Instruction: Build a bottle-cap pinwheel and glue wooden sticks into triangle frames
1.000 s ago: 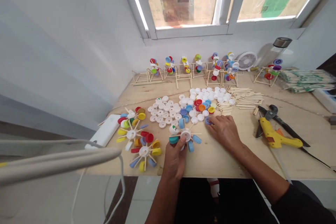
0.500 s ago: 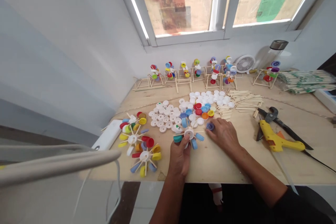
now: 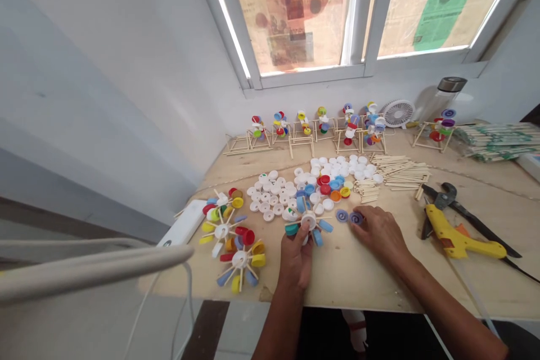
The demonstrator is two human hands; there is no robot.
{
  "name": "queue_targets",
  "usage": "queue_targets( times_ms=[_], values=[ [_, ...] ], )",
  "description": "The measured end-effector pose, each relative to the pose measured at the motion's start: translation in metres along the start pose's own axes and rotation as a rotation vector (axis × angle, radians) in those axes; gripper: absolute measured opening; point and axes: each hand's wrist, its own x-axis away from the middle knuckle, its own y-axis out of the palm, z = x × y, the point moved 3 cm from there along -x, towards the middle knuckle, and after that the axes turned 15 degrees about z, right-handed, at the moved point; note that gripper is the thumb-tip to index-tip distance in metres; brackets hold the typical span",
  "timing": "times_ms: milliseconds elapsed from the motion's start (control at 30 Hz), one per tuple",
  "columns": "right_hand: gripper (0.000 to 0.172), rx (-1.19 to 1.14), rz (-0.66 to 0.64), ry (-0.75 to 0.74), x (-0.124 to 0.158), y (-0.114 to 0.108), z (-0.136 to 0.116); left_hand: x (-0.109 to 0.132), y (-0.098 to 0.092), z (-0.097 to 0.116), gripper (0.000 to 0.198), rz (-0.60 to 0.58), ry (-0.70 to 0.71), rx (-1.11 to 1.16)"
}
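My left hand (image 3: 297,259) grips a small wheel (image 3: 309,220) by its white cap hub, with stick spokes that end in blue and teal bottle caps. To the right, my right hand (image 3: 382,230) has its fingers closed on the edge of a purple bottle cap (image 3: 356,217) at the table surface. A second purple bottle cap (image 3: 341,215) lies just left of it. Just beyond the wheel are white bottle caps (image 3: 269,194) in a loose spread, with blue, red, orange and yellow caps (image 3: 335,196) among them.
Finished wheels (image 3: 240,260) lie at the left near a white power strip (image 3: 185,222). Stick frames with cap wheels (image 3: 350,129) line the back by a small fan (image 3: 399,113). Loose sticks (image 3: 400,171), black pliers (image 3: 447,197) and a yellow glue gun (image 3: 459,239) are at the right.
My right hand has moved a little to the right. Two purple caps now show side by side where one showed before. My left hand still holds the wheel. The view has shifted slightly.
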Motion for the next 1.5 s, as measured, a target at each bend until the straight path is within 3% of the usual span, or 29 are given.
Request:
queue_targets(
  times_ms=[233, 533, 767, 1067, 1333, 1500],
  values=[
    [0.014, 0.098, 0.049, -0.041, -0.008, 0.009, -0.022, -0.002, -0.002, -0.001, 0.025, 0.007, -0.024, 0.029],
    [0.019, 0.082, 0.119, -0.118, -0.026, 0.001, -0.023, -0.002, -0.003, -0.002, 0.025, -0.009, -0.015, 0.055],
    [0.014, 0.047, 0.167, -0.183, -0.049, 0.016, -0.033, -0.002, -0.004, -0.003, 0.025, -0.001, -0.024, 0.063],
    [0.016, 0.031, 0.199, -0.192, -0.04, 0.004, -0.025, -0.003, -0.003, -0.004, 0.022, 0.017, -0.021, 0.067],
    [0.014, 0.013, 0.194, -0.203, -0.05, 0.02, -0.032, -0.003, -0.004, -0.004, 0.024, 0.006, -0.02, 0.067],
    [0.014, -0.008, 0.213, -0.219, -0.043, 0.007, -0.029, -0.003, -0.004, -0.004, 0.025, 0.011, -0.009, 0.06]
  ],
)
